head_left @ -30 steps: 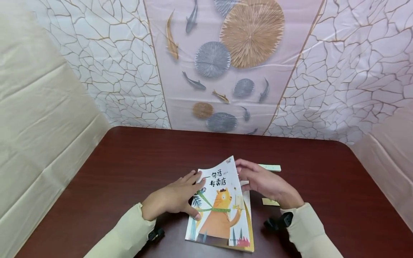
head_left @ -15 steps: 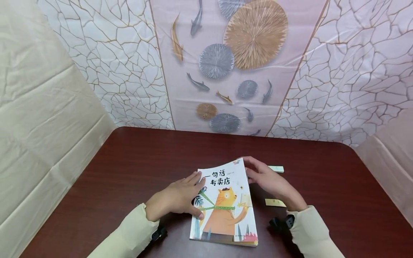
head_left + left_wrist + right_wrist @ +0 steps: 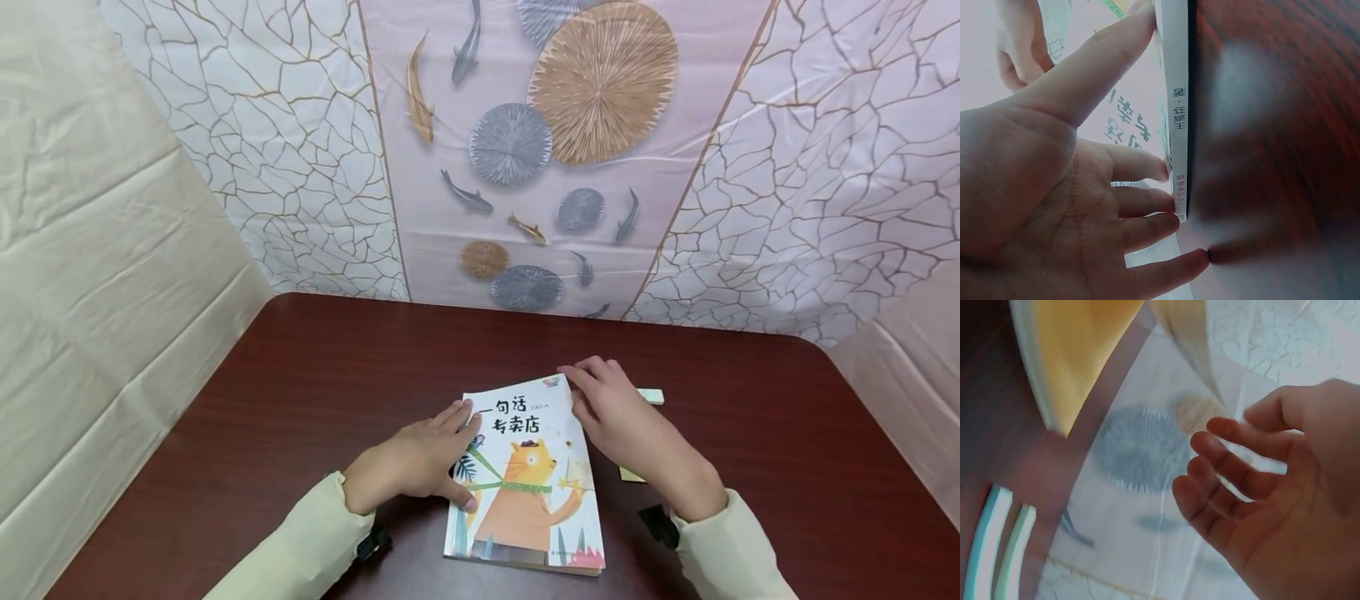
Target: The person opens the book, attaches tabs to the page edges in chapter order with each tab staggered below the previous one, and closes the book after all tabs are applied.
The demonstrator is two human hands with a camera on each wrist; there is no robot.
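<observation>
A paperback picture book with an orange cat on its cover lies on the dark red table. My left hand rests along its spine side with fingers spread; in the left wrist view, thumb and fingertips touch the spine. At the top right corner is my right hand, loosely bent fingers right at the cover's edge. The right wrist view has the front cover raised over a yellow inner page, its corner near the thumb and forefinger, which stand apart.
A pale green pad and a yellow pad lie right of the book, partly behind the right hand. Patterned cloth hangs beyond the table's far edge.
The book's raised front cover has come down almost flat over the pages beneath. My right hand has turned palm-down at its top right corner. The left hand keeps its place on the book.
</observation>
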